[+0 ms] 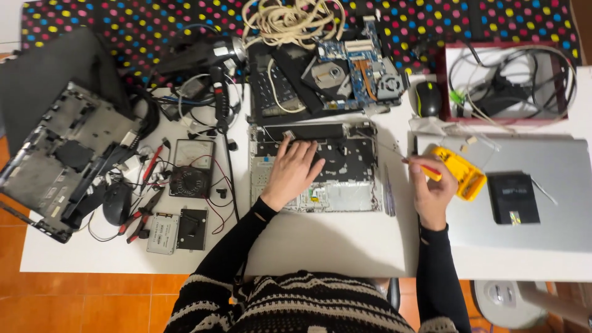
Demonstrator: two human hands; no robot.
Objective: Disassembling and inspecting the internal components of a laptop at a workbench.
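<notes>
— What's your right hand (pixel 431 188) gripping?
— You pinch a red-and-yellow screwdriver (pixel 419 166), just right of the opened laptop base (pixel 345 179).
— And your left hand (pixel 295 169)?
— Spread flat, fingers pressing the base, mid-table (pixel 333 240).

Sleeves: long, plain black, snug to both wrists, left hand (pixel 295 171) and right hand (pixel 431 190) bare.
Torso: knitted top at bottom centre, black with cream zigzag stripes.
Jewellery: none visible.
</notes>
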